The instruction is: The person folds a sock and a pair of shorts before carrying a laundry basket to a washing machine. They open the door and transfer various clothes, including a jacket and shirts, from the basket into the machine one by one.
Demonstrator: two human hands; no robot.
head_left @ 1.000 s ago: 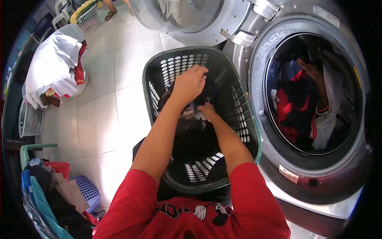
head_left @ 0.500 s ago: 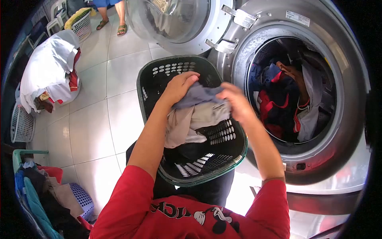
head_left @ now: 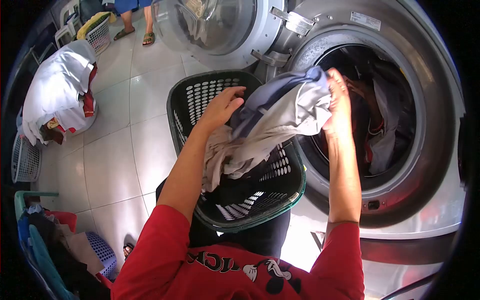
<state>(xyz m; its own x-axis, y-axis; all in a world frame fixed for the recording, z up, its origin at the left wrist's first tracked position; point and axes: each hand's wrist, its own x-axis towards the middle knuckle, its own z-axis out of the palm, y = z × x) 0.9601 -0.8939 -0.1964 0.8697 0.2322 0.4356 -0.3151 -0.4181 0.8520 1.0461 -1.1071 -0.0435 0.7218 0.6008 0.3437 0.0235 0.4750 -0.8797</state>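
My right hand (head_left: 338, 102) grips one end of a bundle of grey and beige clothes (head_left: 272, 122) and holds it at the mouth of the washing machine drum (head_left: 380, 110). My left hand (head_left: 221, 109) grasps the lower end of the same bundle above the dark green laundry basket (head_left: 200, 90). Part of the bundle hangs down into the basket. Red, dark and white garments (head_left: 377, 140) lie inside the drum.
The washer's round glass door (head_left: 215, 25) stands open at the upper left. A white pile of laundry (head_left: 57, 90) sits on a basket on the tiled floor. More baskets with clothes (head_left: 55, 245) stand at the lower left. Another person's feet (head_left: 135, 32) are at the top.
Both hands rose out of the basket with the clothes bundle. My right hand has carried its end rightward to the drum opening.
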